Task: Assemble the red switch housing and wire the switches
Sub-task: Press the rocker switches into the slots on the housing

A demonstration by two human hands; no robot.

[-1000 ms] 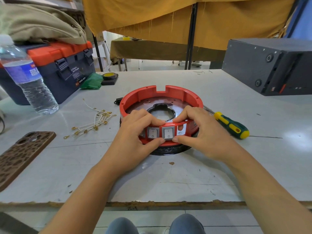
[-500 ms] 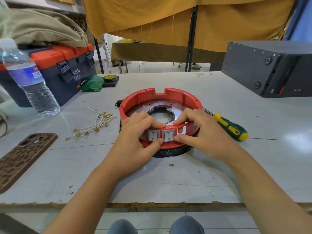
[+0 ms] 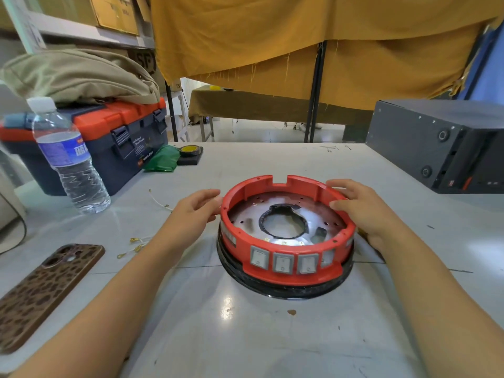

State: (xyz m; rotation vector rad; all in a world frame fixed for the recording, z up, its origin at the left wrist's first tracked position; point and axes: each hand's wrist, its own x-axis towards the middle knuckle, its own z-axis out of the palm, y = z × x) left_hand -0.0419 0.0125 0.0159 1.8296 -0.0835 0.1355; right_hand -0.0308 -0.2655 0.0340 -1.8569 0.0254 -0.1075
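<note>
Beside housing (image 3: 286, 230): hands, seemingly touching.

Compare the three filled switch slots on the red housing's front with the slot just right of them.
The three rocker switches fill their slots with pale faces; the slot to their right is open, with no switch in it. The switches face the camera squarely; the empty slot sits further round the curve, angled away. All four share one row in the red housing front wall.
</note>
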